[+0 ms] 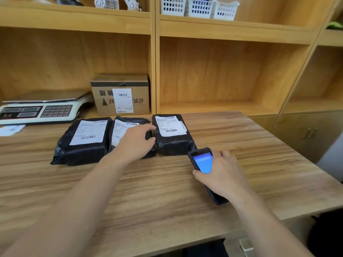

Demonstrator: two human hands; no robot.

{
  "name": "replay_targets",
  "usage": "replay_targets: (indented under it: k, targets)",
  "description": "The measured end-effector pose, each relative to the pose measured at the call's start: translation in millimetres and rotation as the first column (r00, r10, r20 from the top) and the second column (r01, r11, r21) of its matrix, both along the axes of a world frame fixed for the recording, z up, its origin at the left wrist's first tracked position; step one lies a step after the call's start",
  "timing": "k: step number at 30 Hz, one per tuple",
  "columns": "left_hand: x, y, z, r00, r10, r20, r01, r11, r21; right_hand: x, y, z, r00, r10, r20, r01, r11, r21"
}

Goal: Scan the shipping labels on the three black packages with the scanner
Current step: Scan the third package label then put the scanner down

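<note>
Three black packages with white shipping labels lie side by side on the wooden table (167,191): the left package (83,143), the middle package (120,127) and the right package (172,138). My left hand (136,140) rests on the middle package, thumb and fingers around its right edge, covering part of its label. My right hand (220,173) grips the black handheld scanner (202,162), whose blue screen is lit. The scanner's front end is just below the right package's near edge; its rear end rests on the table.
A cardboard box (120,95) with a label stands in the shelf behind the packages. A weighing scale (39,110) sits at the far left, with a white paper slip (11,129) before it. White baskets (198,7) are on the upper shelf.
</note>
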State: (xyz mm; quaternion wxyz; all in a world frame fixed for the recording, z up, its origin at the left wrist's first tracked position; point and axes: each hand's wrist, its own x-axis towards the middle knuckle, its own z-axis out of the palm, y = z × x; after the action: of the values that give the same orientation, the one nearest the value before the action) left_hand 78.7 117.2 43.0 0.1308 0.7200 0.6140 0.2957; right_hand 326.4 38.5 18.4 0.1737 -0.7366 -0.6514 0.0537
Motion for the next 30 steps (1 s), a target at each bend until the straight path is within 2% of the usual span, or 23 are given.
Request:
replay_targets:
  k: [11, 22, 30]
  targets:
    - [-1, -13, 2, 1.0, 0.007, 0.008, -0.007, 1.0, -0.001, 7, -8, -25, 0.989, -0.071, 0.128, 0.081, 0.994, -0.07]
    - [-6, -15, 1, 1.0, 0.001, 0.022, -0.001, 1.0, -0.01, 10, -10, -26, 0.979, -0.109, 0.174, 0.129, 0.986, -0.109]
    - [-13, -15, 1, 0.993, 0.002, 0.119, 0.003, 0.999, -0.043, 12, -6, -28, 0.979, -0.082, 0.185, 0.11, 0.983, -0.147]
